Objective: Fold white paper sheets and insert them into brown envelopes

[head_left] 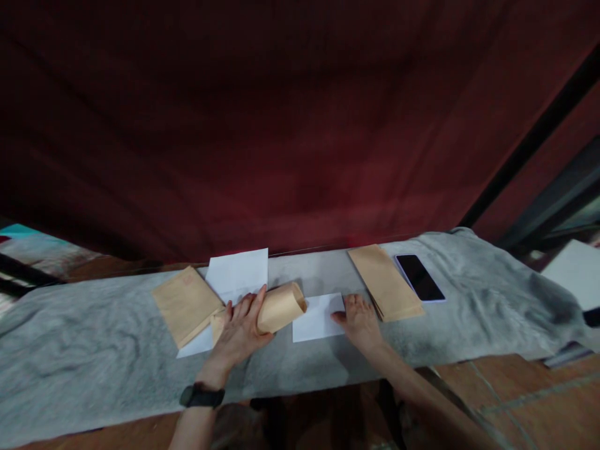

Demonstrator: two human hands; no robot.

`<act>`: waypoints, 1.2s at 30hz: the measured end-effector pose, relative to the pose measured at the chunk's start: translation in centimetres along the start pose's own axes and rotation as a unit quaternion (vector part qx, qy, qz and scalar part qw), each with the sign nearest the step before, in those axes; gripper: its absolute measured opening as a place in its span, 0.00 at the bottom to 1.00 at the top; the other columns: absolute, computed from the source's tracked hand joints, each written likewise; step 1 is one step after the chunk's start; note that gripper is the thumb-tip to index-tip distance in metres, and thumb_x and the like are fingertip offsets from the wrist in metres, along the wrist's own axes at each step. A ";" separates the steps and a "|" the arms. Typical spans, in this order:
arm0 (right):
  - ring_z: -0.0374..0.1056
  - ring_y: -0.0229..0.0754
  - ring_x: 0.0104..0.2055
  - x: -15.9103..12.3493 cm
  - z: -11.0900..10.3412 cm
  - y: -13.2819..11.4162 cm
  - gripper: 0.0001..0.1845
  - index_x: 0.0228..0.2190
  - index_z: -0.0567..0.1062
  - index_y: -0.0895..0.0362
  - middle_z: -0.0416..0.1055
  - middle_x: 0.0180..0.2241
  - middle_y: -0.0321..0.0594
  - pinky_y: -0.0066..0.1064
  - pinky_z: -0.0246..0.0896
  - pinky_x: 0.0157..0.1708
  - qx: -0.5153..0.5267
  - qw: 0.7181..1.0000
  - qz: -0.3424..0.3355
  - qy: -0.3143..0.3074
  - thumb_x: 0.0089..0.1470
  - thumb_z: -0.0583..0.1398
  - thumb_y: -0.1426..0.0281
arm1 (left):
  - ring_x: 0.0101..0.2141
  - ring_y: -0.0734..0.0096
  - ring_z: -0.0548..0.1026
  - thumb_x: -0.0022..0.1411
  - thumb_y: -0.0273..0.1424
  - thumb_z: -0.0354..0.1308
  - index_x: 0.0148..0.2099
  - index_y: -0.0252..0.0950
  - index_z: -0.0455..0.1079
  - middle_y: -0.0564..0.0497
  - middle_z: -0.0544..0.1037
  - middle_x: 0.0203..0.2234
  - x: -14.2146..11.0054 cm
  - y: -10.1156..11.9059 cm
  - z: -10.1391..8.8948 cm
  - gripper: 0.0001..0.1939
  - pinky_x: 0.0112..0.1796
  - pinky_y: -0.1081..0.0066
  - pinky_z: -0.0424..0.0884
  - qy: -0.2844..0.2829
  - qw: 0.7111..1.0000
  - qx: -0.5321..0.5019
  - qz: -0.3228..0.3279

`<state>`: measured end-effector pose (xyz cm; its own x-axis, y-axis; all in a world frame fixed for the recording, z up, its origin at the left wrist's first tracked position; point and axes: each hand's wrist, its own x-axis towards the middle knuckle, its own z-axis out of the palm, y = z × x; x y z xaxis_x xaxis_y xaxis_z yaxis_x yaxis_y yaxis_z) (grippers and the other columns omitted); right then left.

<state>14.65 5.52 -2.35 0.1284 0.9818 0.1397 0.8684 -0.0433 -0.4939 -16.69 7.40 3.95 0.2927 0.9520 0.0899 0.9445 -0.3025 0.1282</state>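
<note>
My left hand (244, 325) lies with its fingers stretched over a brown paper envelope (280, 307), which curls up into a tube to the right of the hand. My right hand (362, 322) rests at the right edge of a folded white sheet of paper (317, 319). Its thumb is over the paper and apart from the fingers. Left of my left hand is a flat brown envelope (186, 303). Behind that hand lies a larger white sheet (239, 272), partly covered. A stack of brown envelopes (387, 284) sits just right of my right hand.
A phone (419, 277) with a dark screen lies beside the stack on the right. Grey plush cloth (103, 350) covers the long, narrow surface. A dark red curtain (300, 137) hangs behind it. Brick-coloured floor tiles (529, 394) show at the lower right.
</note>
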 end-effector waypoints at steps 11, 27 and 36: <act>0.57 0.41 0.26 3.6 -1.9 1.5 0.16 0.23 0.63 0.50 0.59 0.21 0.30 0.33 0.55 0.31 0.398 0.914 0.057 0.053 0.44 0.65 0.59 | 0.65 0.45 0.54 0.50 0.37 0.61 0.73 0.42 0.33 0.39 0.59 0.64 -0.1 -0.7 0.5 0.56 0.63 0.43 0.41 -0.042 0.999 -0.029 -0.005; 0.68 0.42 0.33 3.9 -2.3 0.9 0.20 0.33 0.69 0.53 0.73 0.30 0.36 0.31 0.62 0.33 0.490 0.872 0.009 0.017 0.51 0.62 0.50 | 0.66 0.47 0.53 0.48 0.37 0.63 0.73 0.41 0.33 0.39 0.58 0.65 0.6 0.0 0.5 0.58 0.64 0.46 0.36 -0.080 0.993 -0.083 -0.026; 0.64 0.40 0.25 3.9 -2.0 2.7 0.12 0.25 0.70 0.53 0.68 0.22 0.33 0.30 0.55 0.27 0.289 0.956 -0.024 -0.043 0.53 0.57 0.59 | 0.67 0.47 0.50 0.47 0.38 0.63 0.73 0.41 0.35 0.38 0.56 0.65 0.7 0.8 0.6 0.58 0.64 0.45 0.34 -0.080 0.995 -0.061 -0.011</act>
<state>18.44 8.83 -1.38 0.0346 0.9927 0.1154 0.4588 0.0868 -0.8843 -15.67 7.90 3.51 0.3009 0.9509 -0.0719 0.9290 -0.2753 0.2474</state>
